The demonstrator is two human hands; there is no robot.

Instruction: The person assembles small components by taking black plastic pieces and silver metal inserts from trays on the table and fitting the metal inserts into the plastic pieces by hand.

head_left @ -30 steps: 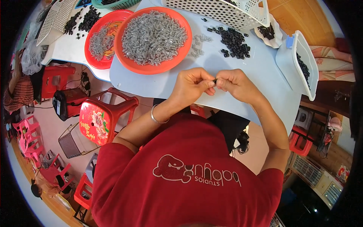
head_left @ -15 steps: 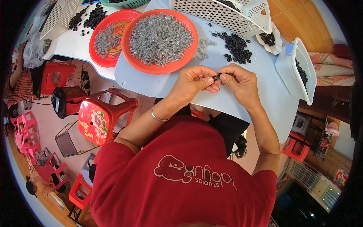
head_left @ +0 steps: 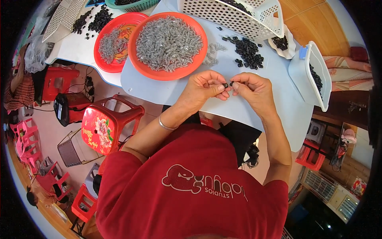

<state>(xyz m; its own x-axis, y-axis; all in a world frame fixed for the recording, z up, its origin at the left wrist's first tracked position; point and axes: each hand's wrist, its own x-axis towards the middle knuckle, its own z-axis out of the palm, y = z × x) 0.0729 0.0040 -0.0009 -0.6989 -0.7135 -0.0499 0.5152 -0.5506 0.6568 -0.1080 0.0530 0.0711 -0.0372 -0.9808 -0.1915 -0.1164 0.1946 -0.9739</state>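
In front of my chest, over the near part of the pale blue table (head_left: 159, 89), my two hands are close together. Thumb and fingers of my left hand (head_left: 205, 88) pinch a small black part (head_left: 225, 85). Another small black piece (head_left: 231, 83) sits at the fingertips of my right hand (head_left: 254, 89), a narrow gap from the first. Beyond them lies a loose pile of small black parts (head_left: 250, 53). An orange-red tray (head_left: 139, 67) to the left is heaped with silvery, spring-like pieces (head_left: 169, 44), and some more (head_left: 214, 53) lie beside it.
A second red tray (head_left: 104, 63) overlaps the white table at left. White perforated baskets (head_left: 223, 18) stand at the back, and a pale blue bin (head_left: 304, 73) with black parts at right. A red flowered stool (head_left: 99, 129) is on the floor at left.
My hands have drawn slightly apart and lower. The black parts, touching or nearly touching before, now show a small gap between them.
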